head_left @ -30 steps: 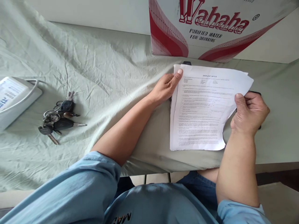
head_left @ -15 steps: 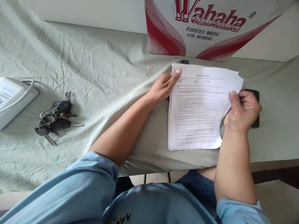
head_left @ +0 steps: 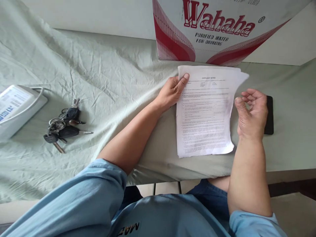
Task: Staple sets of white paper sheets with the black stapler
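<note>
A stack of printed sheets of paper (head_left: 203, 115), headed "Overleaf Notes", is held above the cloth-covered table. My left hand (head_left: 173, 90) grips its upper left edge, thumb on top and the other fingers underneath, out of sight. Just off the right edge of the papers is my right hand (head_left: 253, 113), fingers loosely curled and apart from the thumb, with nothing between them. A black phone (head_left: 270, 115) lies on the table, partly covered from view by my right hand.
A large Wahaha water carton (head_left: 219, 33) stands at the back, behind the papers. Farther left on the wrinkled green cloth (head_left: 81, 65) lie a bunch of keys (head_left: 66, 126) and a white device with a cable (head_left: 21, 108). The table's front edge is close to my body.
My right hand has let go of the papers' right edge and its fingers have opened. The papers have shifted slightly left, still in my left hand. The view has moved a little.
</note>
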The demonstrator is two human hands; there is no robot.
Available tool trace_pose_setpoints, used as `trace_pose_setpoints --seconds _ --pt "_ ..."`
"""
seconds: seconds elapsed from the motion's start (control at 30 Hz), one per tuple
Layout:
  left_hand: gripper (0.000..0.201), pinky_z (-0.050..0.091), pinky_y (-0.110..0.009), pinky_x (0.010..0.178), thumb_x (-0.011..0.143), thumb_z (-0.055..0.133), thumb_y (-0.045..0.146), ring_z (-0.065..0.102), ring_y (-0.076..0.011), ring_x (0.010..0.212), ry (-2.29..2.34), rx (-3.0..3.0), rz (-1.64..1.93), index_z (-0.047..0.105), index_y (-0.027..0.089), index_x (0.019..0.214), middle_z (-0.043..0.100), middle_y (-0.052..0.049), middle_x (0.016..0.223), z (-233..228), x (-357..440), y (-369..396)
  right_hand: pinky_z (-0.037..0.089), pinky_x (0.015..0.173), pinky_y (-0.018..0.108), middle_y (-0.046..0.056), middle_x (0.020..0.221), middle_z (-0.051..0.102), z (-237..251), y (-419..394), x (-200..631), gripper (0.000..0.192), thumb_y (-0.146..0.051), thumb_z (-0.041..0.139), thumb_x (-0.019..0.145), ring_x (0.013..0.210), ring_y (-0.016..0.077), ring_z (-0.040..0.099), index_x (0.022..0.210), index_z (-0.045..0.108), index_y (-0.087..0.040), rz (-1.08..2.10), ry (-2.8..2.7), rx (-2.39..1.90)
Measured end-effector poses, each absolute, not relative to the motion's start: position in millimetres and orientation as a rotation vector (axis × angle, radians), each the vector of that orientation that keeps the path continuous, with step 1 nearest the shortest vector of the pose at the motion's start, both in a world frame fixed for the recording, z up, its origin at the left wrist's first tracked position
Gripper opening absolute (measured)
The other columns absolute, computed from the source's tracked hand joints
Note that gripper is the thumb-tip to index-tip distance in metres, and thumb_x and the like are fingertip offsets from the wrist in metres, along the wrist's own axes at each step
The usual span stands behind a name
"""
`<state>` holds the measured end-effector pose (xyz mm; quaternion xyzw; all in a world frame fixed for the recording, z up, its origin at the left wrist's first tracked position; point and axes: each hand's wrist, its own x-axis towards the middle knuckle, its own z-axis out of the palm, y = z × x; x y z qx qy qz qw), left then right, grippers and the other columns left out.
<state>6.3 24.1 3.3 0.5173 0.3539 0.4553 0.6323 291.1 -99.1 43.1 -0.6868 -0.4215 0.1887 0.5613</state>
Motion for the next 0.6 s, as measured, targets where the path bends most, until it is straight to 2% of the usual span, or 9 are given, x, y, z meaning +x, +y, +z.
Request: trace_pose_setpoints --seconds 0.03,0.1,0.2,0.33,0.4,0.5,0.53,0.6 --pt "0.066 0.07 -0.045 0.096 0.106 0.075 0.089 0.087 -0.0337 0.114 0.792 1.198 1.03 0.076 0.023 0.098 0.083 -0.008 0.095 4.7 5.9 24.9 0.064 0.121 0.054 0.009 0.132 0.084 45.2 -101.9 297.1 0.092 -0.075 0.112 0.062 0.125 0.0274 0.078 0.133 0.077 -0.029 0.564 -0.978 -1.654" --pt "0.076 0.069 -0.046 0.099 0.108 0.061 0.097 0.086 -0.0339 0.117 0.788 1.201 1.073 0.076 0.023 0.099 0.084 -0.01 0.096 7.1 5.7 27.2 0.064 0.123 0.06 0.011 0.123 0.088 51.3 -109.0 309.8 0.105 -0.078 0.115 0.055 0.123 0.0314 0.083 0.139 0.076 -0.028 0.853 -0.931 -1.727" --pt "0.082 0.07 -0.047 0.106 0.108 0.053 0.101 0.084 -0.0369 0.134 0.855 1.194 1.192 0.078 0.023 0.112 0.086 -0.013 0.109 5.8 6.4 33.8 0.07 0.114 0.057 0.009 0.107 0.091 61.5 -121.5 326.0 0.094 -0.075 0.116 0.058 0.106 0.0311 0.087 0.131 0.084 -0.027 1.145 -0.888 -1.802" --pt "0.084 0.069 -0.053 0.118 0.105 0.058 0.102 0.077 -0.0405 0.153 0.856 1.136 1.333 0.077 0.024 0.127 0.087 -0.015 0.126 -7.7 6.4 48.1 0.075 0.097 0.045 0.005 0.099 0.091 65.8 -134.2 330.6 0.073 -0.064 0.121 0.046 0.093 0.0264 0.084 0.103 0.092 -0.028 1.151 -0.826 -1.831" --pt "0.08 0.066 -0.058 0.127 0.103 0.066 0.1 0.072 -0.0428 0.16 0.786 1.036 1.395 0.077 0.024 0.125 0.086 -0.013 0.131 -15.2 6.6 53.9 0.075 0.105 0.048 0.003 0.097 0.091 63.5 -137.0 322.6 0.07 -0.06 0.122 0.041 0.089 0.0246 0.083 0.096 0.092 -0.029 1.095 -0.767 -1.814" --pt "0.071 0.063 -0.061 0.133 0.1 0.08 0.092 0.069 -0.0447 0.165 0.675 0.949 1.407 0.079 0.024 0.121 0.086 -0.01 0.135 -21.7 8.2 56.0 0.061 0.136 0.059 0.003 0.111 0.094 59.2 -136.8 303.0 0.063 -0.056 0.121 0.044 0.114 0.0306 0.087 0.093 0.092 -0.031 1.027 -0.76 -1.718" --pt "0.069 0.063 -0.062 0.133 0.099 0.083 0.089 0.069 -0.0447 0.165 0.645 0.945 1.389 0.079 0.024 0.121 0.086 -0.01 0.135 -22.3 8.2 55.5 0.057 0.14 0.062 0.004 0.111 0.095 58.5 -135.7 297.1 0.061 -0.054 0.121 0.044 0.122 0.0338 0.087 0.092 0.092 -0.03 0.98 -0.76 -1.698" --pt "0.066 0.065 -0.06 0.13 0.094 0.093 0.083 0.074 -0.044 0.158 0.601 0.959 1.331 0.081 0.023 0.119 0.087 -0.01 0.13 -21.8 5.4 54.6 0.058 0.138 0.068 0.004 0.106 0.094 59.5 -132.9 290.4 0.055 -0.053 0.12 0.049 0.126 0.038 0.087 0.09 0.093 -0.03 0.767 -0.776 -1.646"
